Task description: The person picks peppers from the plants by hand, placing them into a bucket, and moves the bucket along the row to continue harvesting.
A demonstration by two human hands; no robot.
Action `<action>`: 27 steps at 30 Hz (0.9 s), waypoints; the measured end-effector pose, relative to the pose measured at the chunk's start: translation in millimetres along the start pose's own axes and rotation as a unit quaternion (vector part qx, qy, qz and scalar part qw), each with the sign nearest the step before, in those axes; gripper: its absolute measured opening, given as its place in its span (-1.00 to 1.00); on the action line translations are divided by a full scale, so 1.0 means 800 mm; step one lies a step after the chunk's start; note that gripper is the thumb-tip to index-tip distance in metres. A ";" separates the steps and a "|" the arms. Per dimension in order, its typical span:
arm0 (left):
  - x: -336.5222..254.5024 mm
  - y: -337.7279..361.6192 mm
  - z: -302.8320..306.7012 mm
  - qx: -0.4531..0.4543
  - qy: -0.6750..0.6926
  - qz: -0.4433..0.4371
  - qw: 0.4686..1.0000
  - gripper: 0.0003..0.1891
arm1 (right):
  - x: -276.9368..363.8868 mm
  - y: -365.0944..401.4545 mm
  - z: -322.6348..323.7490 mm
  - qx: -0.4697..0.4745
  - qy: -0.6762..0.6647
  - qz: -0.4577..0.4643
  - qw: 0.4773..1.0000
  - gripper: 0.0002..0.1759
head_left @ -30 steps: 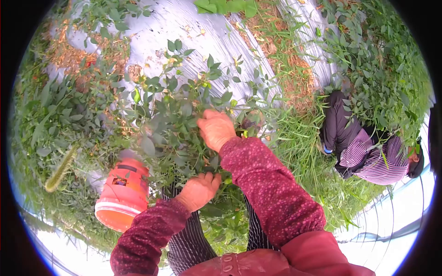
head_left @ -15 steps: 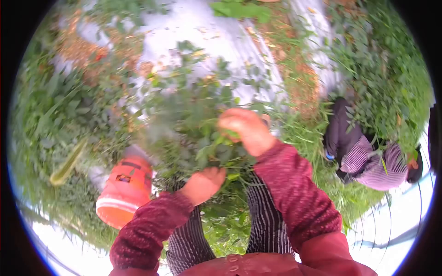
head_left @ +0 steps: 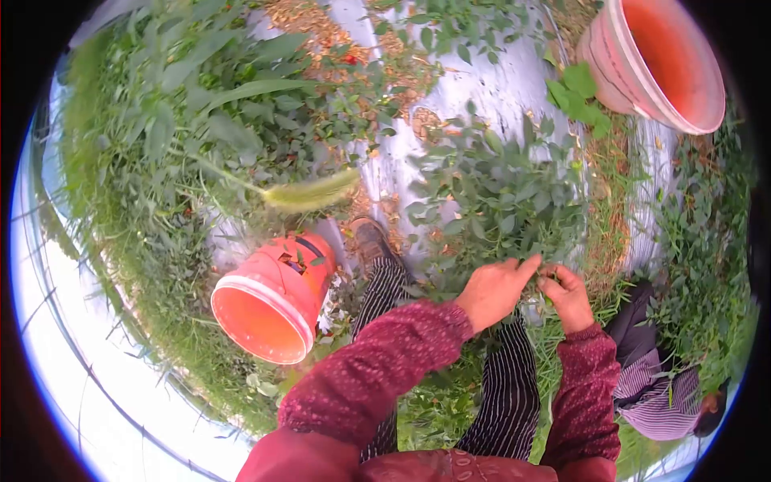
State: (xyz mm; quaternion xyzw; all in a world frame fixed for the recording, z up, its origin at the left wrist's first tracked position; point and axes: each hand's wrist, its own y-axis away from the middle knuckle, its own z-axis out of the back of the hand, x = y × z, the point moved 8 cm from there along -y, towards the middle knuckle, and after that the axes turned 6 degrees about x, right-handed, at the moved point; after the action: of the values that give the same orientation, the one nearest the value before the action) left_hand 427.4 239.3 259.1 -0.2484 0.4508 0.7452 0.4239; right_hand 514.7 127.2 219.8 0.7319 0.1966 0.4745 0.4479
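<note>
My left hand [head_left: 499, 294] reaches over the near edge of a leafy green plant [head_left: 514, 201], its fingers pinched together. Close beside it, my right hand [head_left: 569, 299] has its fingers curled inward, with a bit of green showing under them. The fingertips of both hands nearly meet at the plant's lower right side. What lies between the fingers of either hand is too small to make out.
An orange bucket [head_left: 269, 293] lies tilted at the left, its mouth towards me. Another bucket [head_left: 614, 72] is at the upper right. A fuzzy grass head [head_left: 313, 191] hangs in front. At the right, a person in striped clothing [head_left: 654, 394] bends among plants.
My hands have moved from apart to close together, both further right in view. The view has swung, bringing the upper right bucket in and the person lower.
</note>
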 end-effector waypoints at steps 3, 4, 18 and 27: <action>0.005 -0.012 0.007 0.030 0.009 -0.035 0.999 -0.65 | 0.018 0.006 -0.016 0.023 0.095 0.026 0.995 -0.87; 0.002 -0.011 0.009 0.049 0.009 -0.057 0.997 -0.67 | 0.020 0.008 -0.019 0.028 0.102 0.026 0.994 -0.87; -0.004 0.008 0.043 0.040 -0.007 -0.029 0.999 -0.82 | 0.045 0.011 -0.038 -0.054 0.219 0.074 0.971 -0.90; 0.044 0.083 0.140 0.076 0.180 -0.008 0.981 -0.66 | 0.110 0.039 -0.041 -0.126 0.547 0.029 0.827 -0.79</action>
State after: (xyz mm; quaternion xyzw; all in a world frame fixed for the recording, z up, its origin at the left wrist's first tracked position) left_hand 353.3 336.6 316.0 -0.3498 0.5729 0.6482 0.3595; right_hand 523.7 189.2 296.6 0.2955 0.3265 0.8304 0.3414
